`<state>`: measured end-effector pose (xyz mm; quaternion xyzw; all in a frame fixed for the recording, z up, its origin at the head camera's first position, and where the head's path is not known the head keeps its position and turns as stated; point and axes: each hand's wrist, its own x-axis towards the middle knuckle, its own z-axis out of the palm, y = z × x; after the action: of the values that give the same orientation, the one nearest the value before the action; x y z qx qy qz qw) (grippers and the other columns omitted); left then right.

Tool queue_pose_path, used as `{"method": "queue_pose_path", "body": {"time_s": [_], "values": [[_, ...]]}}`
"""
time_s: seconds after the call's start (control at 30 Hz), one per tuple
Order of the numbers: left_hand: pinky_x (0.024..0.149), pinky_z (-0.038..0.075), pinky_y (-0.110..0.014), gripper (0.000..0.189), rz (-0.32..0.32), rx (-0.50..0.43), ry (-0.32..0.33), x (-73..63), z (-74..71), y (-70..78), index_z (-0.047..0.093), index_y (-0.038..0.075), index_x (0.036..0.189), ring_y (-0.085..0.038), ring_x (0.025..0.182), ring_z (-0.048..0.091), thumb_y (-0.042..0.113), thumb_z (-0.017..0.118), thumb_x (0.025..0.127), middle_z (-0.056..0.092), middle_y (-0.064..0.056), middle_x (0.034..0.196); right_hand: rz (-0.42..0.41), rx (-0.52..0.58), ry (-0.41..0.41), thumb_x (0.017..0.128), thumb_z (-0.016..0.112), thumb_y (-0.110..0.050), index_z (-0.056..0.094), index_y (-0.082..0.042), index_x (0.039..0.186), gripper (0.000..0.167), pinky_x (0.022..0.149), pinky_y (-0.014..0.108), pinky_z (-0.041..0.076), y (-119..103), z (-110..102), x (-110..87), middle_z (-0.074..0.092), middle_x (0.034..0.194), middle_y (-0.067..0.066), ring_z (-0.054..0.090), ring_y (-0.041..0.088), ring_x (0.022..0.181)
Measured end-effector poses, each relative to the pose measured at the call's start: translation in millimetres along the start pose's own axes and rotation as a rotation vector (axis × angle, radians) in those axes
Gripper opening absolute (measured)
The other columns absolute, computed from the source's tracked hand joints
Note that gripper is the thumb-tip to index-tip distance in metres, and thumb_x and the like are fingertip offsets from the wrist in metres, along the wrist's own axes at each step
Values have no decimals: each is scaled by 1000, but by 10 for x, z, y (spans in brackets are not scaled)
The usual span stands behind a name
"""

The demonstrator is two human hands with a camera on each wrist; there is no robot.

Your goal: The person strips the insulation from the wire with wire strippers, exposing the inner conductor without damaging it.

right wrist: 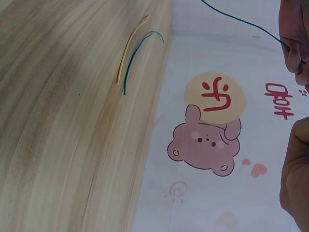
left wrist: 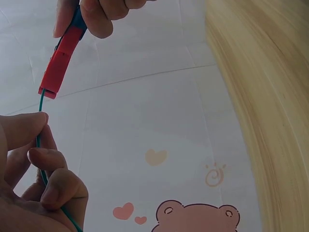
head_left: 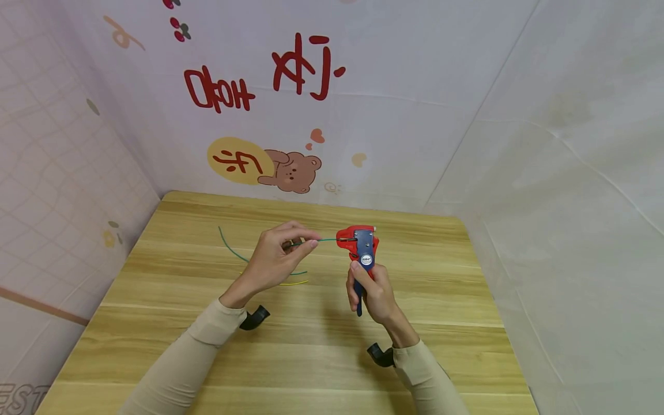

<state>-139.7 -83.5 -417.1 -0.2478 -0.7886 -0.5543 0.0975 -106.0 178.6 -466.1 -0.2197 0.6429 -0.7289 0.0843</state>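
Observation:
My left hand (head_left: 277, 253) pinches a green wire (head_left: 328, 239) between thumb and index finger. In the left wrist view that wire (left wrist: 41, 102) runs straight from the fingertips into the red nose of a wire stripper (left wrist: 60, 67). Farther back it passes along the curled fingers of the left hand (left wrist: 43, 179), and the right wrist view shows its tail (right wrist: 246, 21) trailing in the air. My right hand (head_left: 378, 294) grips the blue handle of the wire stripper (head_left: 365, 245), thumb on the near side. The wire's end inside the tool is hidden.
A yellow wire (right wrist: 129, 48) and another green wire (right wrist: 137, 50) lie side by side on the wooden table (head_left: 311, 357), partly behind the left hand in the head view. Black curved pieces (head_left: 254, 318) sit at both wrists. A printed wall cloth (head_left: 394, 144) rises behind the table.

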Motion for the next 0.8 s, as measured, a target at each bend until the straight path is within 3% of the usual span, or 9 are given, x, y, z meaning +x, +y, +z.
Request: {"method": "queue_pose_path", "body": {"time_s": [0.8], "values": [[66, 43, -22, 14, 43, 0, -7, 0, 24, -5, 88, 11, 116, -12, 72, 52, 9, 79, 107, 79, -4, 104, 9, -13, 3, 122, 41, -20, 51, 11, 84, 50, 41, 34, 52, 5, -46, -30, 42, 57, 25, 55, 17, 43]]}}
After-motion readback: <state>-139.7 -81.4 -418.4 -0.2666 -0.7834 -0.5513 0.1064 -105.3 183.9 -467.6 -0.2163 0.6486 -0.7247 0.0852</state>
